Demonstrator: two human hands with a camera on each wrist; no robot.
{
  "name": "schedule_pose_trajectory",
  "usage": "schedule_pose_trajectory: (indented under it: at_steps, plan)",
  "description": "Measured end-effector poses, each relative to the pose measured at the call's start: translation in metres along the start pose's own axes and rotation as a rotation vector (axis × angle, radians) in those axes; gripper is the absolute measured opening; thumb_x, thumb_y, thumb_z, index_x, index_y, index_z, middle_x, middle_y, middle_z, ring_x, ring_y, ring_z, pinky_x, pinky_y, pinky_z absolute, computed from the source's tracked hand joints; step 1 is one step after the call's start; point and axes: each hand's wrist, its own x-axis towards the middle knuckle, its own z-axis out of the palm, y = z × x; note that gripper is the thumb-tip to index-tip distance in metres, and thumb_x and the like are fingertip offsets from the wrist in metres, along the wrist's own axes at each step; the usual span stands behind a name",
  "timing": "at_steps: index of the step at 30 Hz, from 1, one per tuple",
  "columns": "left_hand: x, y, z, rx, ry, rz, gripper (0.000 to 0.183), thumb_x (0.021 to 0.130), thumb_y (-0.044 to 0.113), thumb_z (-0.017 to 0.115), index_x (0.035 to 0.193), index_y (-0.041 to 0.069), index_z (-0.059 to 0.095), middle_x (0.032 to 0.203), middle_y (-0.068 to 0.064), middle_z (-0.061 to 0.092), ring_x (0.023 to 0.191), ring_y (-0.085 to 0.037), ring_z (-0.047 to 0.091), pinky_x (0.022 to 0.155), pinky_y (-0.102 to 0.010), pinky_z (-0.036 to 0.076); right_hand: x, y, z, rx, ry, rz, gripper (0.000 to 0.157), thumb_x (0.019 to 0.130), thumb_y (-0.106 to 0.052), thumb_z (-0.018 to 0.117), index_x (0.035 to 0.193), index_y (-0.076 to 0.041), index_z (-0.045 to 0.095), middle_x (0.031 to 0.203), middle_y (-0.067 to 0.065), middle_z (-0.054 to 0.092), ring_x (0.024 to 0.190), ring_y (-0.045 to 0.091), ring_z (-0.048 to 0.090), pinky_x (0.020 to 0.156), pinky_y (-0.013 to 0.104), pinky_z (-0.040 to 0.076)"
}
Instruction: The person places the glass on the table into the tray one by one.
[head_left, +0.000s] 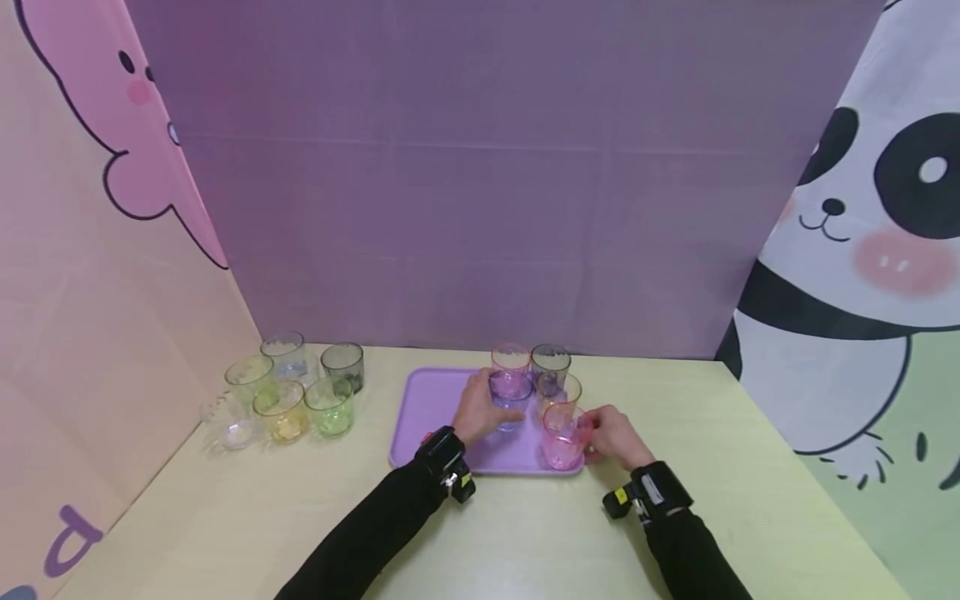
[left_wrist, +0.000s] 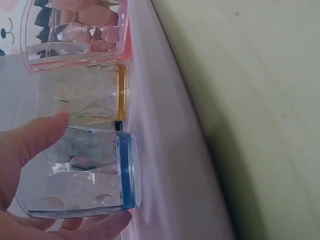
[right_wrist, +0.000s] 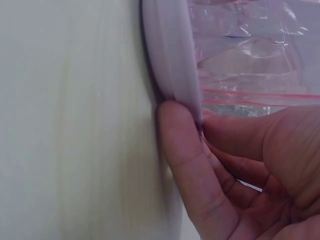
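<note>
Left grip (head_left: 480,410), the person's bare hand near the middle of the frame in the head view, is curled round a blue glass (left_wrist: 90,185), thumb on one side and fingers on the other. The glass stands upright over a purple tray (head_left: 437,404) in the lower middle of the frame; whether its base touches the tray, one cannot tell. Right grip (head_left: 617,436), just right of the tray's lower right corner, pinches the tray's rim between thumb and index finger, close beside a front pink glass (head_left: 562,446) on the tray.

Behind that pink glass, toward the tray's upper right, are an amber glass (head_left: 564,392), a dark grey glass (head_left: 551,367) and a rear pink glass (head_left: 512,354); the blue glass is to the left of the amber one.

At the left of the frame, six more tumblers form a cluster on the pale desk (head_left: 712,500): a pale blue glass (head_left: 285,358) and a smoky glass (head_left: 343,367) at the back, an olive glass (head_left: 250,383) at the left, a yellow glass (head_left: 283,421) and a green glass (head_left: 332,412) in front, and a colourless glass (head_left: 236,431) at the lower left. A purple backdrop (head_left: 480,167) fills the upper middle, and a panda picture (head_left: 832,292) covers the right side
</note>
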Motion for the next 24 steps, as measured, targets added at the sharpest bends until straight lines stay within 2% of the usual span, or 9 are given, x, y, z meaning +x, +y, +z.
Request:
schedule_pose_trajectory:
  at_steps: [8, 15, 24]
  plan:
    - [0.0, -0.0019, 0.0025, -0.047, 0.004, -0.003, 0.089, 0.056, 0.021, 0.085, 0.129, 0.002, 0.038, 0.123, -0.017, 0.049, 0.111, -0.029, 0.049, 0.097, -0.042, 0.039, -0.0022, 0.0001, 0.0013, 0.015, -0.001, 0.0, 0.018, 0.076, 0.007, 0.06, 0.094, 0.006, 0.064, 0.085, 0.015, 0.062, 0.063, 0.022, 0.061, 0.054, 0.034, 0.055]
    - [0.0021, -0.0017, 0.0041, -0.026, 0.01, 0.046, 0.088, 0.056, 0.02, 0.086, 0.127, 0.001, 0.038, 0.122, -0.018, 0.049, 0.111, -0.029, 0.048, 0.097, -0.041, 0.039, -0.0009, 0.0003, 0.001, 0.014, 0.005, -0.005, 0.018, 0.077, 0.008, 0.059, 0.094, 0.006, 0.064, 0.088, 0.016, 0.063, 0.064, 0.021, 0.062, 0.054, 0.034, 0.055]
    - [0.0042, -0.0033, 0.0075, -0.047, 0.007, 0.053, 0.088, 0.056, 0.02, 0.086, 0.127, 0.003, 0.037, 0.123, -0.016, 0.049, 0.112, -0.027, 0.049, 0.098, -0.041, 0.039, -0.0025, -0.0017, -0.0006, 0.004, 0.003, -0.012, 0.02, 0.073, 0.011, 0.057, 0.091, 0.005, 0.064, 0.087, 0.015, 0.061, 0.063, 0.022, 0.061, 0.054, 0.033, 0.055]
